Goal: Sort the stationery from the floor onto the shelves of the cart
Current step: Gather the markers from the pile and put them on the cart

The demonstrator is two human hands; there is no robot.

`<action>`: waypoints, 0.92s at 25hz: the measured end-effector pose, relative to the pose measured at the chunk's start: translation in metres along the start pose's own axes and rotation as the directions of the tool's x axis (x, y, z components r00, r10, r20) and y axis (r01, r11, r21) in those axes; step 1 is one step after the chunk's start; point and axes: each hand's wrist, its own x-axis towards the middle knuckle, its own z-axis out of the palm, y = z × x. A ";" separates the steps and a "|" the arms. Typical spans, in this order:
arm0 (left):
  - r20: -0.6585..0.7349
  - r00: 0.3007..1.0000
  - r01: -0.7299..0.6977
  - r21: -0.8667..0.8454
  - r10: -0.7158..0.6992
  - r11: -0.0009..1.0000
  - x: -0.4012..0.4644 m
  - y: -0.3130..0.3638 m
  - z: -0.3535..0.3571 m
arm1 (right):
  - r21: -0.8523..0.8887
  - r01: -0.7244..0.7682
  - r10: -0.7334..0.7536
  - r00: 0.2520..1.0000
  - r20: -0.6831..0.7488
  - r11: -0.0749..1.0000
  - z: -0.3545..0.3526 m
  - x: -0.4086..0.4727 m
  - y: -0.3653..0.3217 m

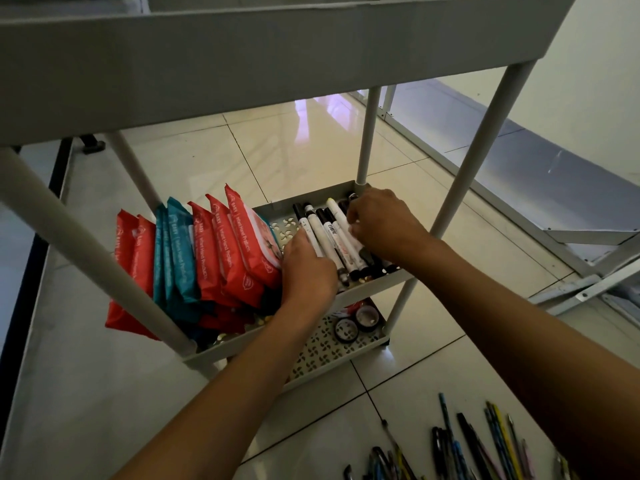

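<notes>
Glossy pale tiled floor point(284, 157) with dark grout lines, catching a violet glare at the far side. White wall point(595, 81) at far right. Grey metal frame point(568, 258) lying along the right, just beside the wall.

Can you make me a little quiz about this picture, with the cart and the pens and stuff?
1. True or false: the red and blue packets stand on the same shelf as the markers.
2. Which things lie on the bottom shelf? A) tape rolls B) scissors C) books
3. Fill in: the pens and pencils not yet sorted lie on the ____.

Key
1. True. They share it; the left hand and the right hand are both on the markers.
2. A, the tape rolls.
3. Floor.
</notes>
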 end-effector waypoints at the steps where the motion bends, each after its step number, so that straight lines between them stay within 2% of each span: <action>1: -0.006 1.000 -0.004 -0.001 0.004 1.000 -0.002 0.002 -0.001 | -0.015 -0.003 0.004 1.000 0.019 1.000 0.000 -0.002 0.002; 3: -0.008 1.000 0.002 -0.008 -0.002 1.000 -0.006 0.004 -0.001 | -0.017 0.048 -0.048 0.999 -0.006 0.999 -0.005 -0.006 0.000; 5: -0.025 0.999 0.022 -0.017 -0.022 1.000 -0.009 0.009 -0.002 | 0.077 0.147 -0.140 0.986 -0.093 0.986 -0.013 -0.001 -0.010; 7: -0.039 0.999 0.035 -0.046 -0.037 0.998 -0.009 0.010 -0.002 | 0.155 0.206 -0.200 0.978 -0.058 0.966 -0.014 0.015 -0.024; 9: -0.043 0.998 0.038 -0.047 -0.040 0.998 -0.008 0.008 -0.001 | 0.096 0.204 -0.209 0.976 0.051 0.974 -0.004 0.034 -0.037; 11: -0.043 0.998 0.045 -0.059 -0.047 0.997 -0.004 0.003 -0.001 | -0.008 0.157 -0.154 0.980 0.125 0.988 0.007 0.047 -0.042; 14: -0.049 0.999 0.013 -0.061 -0.016 0.998 0.000 -0.001 -0.001 | -0.042 0.131 -0.125 0.984 0.131 0.990 0.012 0.053 -0.038; 18: -0.043 0.999 0.017 -0.084 -0.021 0.996 -0.001 0.002 -0.002 | -0.079 0.233 -0.218 0.962 0.164 0.969 0.006 0.049 -0.034; 23: -0.036 0.999 -0.004 -0.064 0.002 0.998 0.004 -0.005 0.000 | -0.053 0.270 -0.258 0.951 0.170 0.961 0.002 0.041 -0.023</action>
